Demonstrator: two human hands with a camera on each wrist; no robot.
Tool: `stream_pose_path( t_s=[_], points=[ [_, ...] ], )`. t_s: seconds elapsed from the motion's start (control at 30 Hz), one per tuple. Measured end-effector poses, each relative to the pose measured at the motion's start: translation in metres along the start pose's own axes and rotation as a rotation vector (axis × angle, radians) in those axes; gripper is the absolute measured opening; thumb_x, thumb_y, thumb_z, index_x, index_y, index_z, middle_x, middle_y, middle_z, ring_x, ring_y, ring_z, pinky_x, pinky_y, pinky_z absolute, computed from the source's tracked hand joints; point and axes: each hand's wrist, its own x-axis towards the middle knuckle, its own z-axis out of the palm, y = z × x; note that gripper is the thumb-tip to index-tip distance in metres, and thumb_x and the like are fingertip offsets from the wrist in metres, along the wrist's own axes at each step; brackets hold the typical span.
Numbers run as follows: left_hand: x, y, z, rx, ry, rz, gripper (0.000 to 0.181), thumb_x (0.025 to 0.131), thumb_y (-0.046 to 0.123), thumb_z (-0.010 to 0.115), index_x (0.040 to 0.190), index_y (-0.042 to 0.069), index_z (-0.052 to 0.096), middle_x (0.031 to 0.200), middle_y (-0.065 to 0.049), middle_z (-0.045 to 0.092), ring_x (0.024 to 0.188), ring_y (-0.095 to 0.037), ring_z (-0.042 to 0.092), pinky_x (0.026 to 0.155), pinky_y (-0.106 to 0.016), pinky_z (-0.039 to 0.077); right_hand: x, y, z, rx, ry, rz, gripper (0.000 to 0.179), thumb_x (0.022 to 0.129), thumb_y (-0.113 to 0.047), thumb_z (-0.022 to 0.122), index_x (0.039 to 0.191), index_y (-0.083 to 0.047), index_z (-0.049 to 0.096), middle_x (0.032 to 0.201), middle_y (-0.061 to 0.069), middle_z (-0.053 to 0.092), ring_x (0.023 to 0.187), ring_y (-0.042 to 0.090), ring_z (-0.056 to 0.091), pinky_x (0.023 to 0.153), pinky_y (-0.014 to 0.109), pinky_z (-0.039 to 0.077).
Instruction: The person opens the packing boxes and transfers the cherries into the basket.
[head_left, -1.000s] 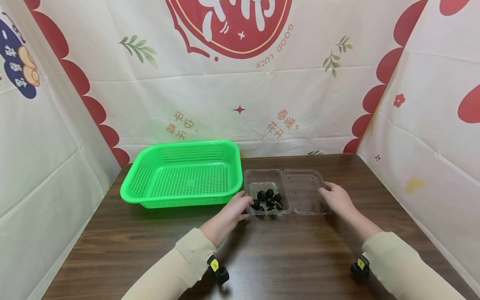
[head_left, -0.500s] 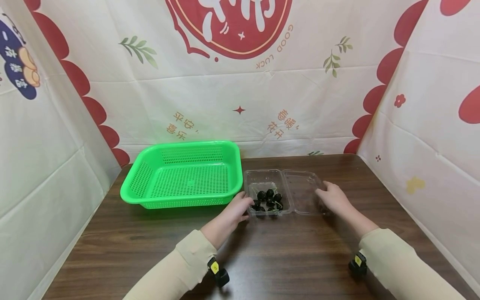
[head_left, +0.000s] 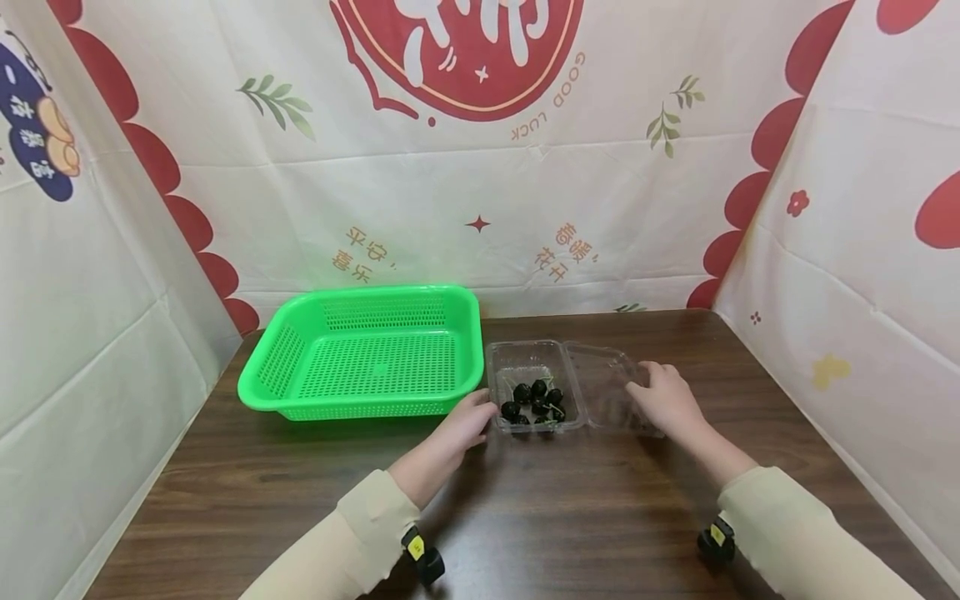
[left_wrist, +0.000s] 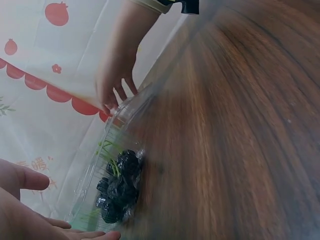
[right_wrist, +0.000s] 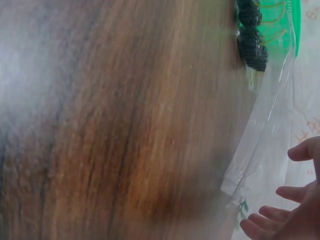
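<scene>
Grip [right_wrist: 302,215] beside clear lid [right_wrist: 251,142]

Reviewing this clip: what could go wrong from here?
The right hand is at the open lid; a hard push might tip or slide the clear box. The fruit gathered at its near end could then spill. Green stems rise above the fruit and may get caught if the lid closes.

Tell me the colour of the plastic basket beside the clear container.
Bright green basket, seen best in the head view.
</scene>
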Motion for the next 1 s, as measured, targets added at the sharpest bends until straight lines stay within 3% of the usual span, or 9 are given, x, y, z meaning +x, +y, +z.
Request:
stream_pose_path(
  t_s=[0.23, 0.43, 0.7, 0.87, 1.0],
  points=[
    [-0.008, -0.005, -0.006, 0.081, -0.023, 0.062, 0.059, 0.09, 0.006, 0.046, 0.147, -0.006, 0.036, 0.15, -0.023, 0.036, 0.134, -0.038, 0.037, 0.101, -0.054, 0.038, -0.008, -0.016, 0.002, -0.034, 0.079, -0.115, 0.053, 0.092, -0.02, 0.055, 0.133, 0.014, 0.047, 0.132, 0.036, 0.042, 0.122, 0.054, 0.038, 0.097, 0.063, 0.033],
    [-0.021, -0.003, -0.017, 0.257, -0.052, 0.161, 0.05, 0.092, 0.011, 0.05, 0.14, -0.004, 0.047, 0.142, -0.021, 0.047, 0.131, -0.037, 0.042, 0.102, -0.052, 0.038, -0.013, -0.035, 0.005, -0.04, 0.082, -0.218, 0.045, 0.093, -0.019, 0.058, 0.129, 0.006, 0.055, 0.129, 0.029, 0.048, 0.121, 0.048, 0.042, 0.096, 0.062, 0.035],
    [-0.036, 0.004, -0.036, 0.488, -0.145, 0.292, 0.041, 0.096, 0.016, 0.05, 0.132, -0.002, 0.058, 0.13, -0.018, 0.058, 0.125, -0.037, 0.049, 0.103, -0.052, 0.038, -0.017, -0.054, 0.009, -0.032, 0.087, -0.319, 0.041, 0.092, -0.016, 0.061, 0.127, 0.004, 0.058, 0.128, 0.024, 0.052, 0.121, 0.045, 0.045, 0.096, 0.059, 0.036],
    [-0.045, 0.009, -0.046, 0.542, -0.153, 0.344, 0.037, 0.099, 0.02, 0.051, 0.13, 0.002, 0.06, 0.127, -0.012, 0.061, 0.123, -0.033, 0.052, 0.1, -0.051, 0.041, -0.018, -0.063, 0.015, -0.049, 0.094, -0.361, 0.037, 0.091, -0.015, 0.063, 0.125, 0.001, 0.061, 0.125, 0.021, 0.057, 0.122, 0.043, 0.046, 0.1, 0.059, 0.034],
    [-0.05, 0.011, -0.053, 0.559, -0.131, 0.406, 0.033, 0.098, 0.017, 0.054, 0.127, 0.005, 0.062, 0.114, -0.006, 0.068, 0.11, -0.026, 0.061, 0.093, -0.046, 0.047, -0.019, -0.069, 0.019, -0.066, 0.114, -0.406, 0.036, 0.091, -0.015, 0.063, 0.124, 0.0, 0.062, 0.122, 0.017, 0.06, 0.119, 0.039, 0.05, 0.099, 0.056, 0.036]
  ],
)
